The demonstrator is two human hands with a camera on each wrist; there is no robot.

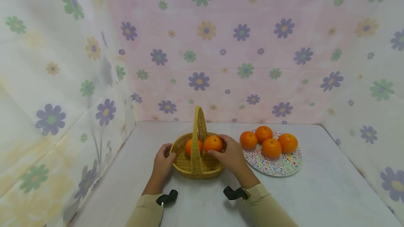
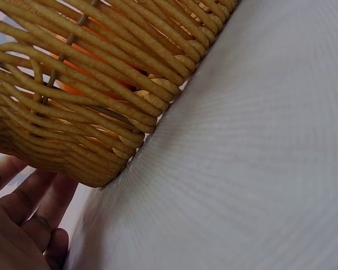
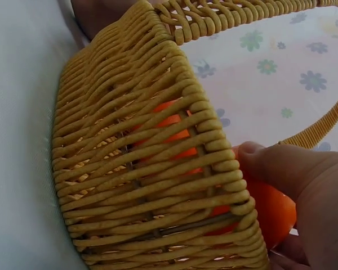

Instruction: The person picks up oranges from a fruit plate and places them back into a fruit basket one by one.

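Fabric backdrop (image 1: 221, 45) of pale pink and cream, printed with purple, green and yellow flowers, encloses the scene on three sides. White, finely textured surface (image 1: 315, 192) carries all things shown. Oval woven wicker basket (image 1: 195, 165) of honey-yellow cane, with a tall arched plaited handle (image 1: 199, 125), stands at the centre of the surface; its wall is built of close horizontal coils over upright stakes, and orange skin shows through the gaps in both wrist views. Round flat plate (image 1: 277, 165), white with multicoloured speckles, lies just beside the basket on the right and bears four smooth round orange mandarins (image 1: 271, 147) clustered at its far half.

Left hand (image 1: 162, 164) rests against the basket's left wall, fingers curved round the rim; the left wrist view shows only the fingertips (image 2: 22, 197) beside the wicker base, so the firmness of the hold cannot be judged. Right hand (image 1: 231, 157) grips a glossy orange mandarin (image 1: 213, 143) at the basket's right rim, thumb and fingers curled round it. A second orange mandarin (image 1: 189, 146) lies inside the basket, partly hidden by the handle. Small black wrist mounts (image 1: 167, 198) sit on beige sleeves (image 1: 268, 209).
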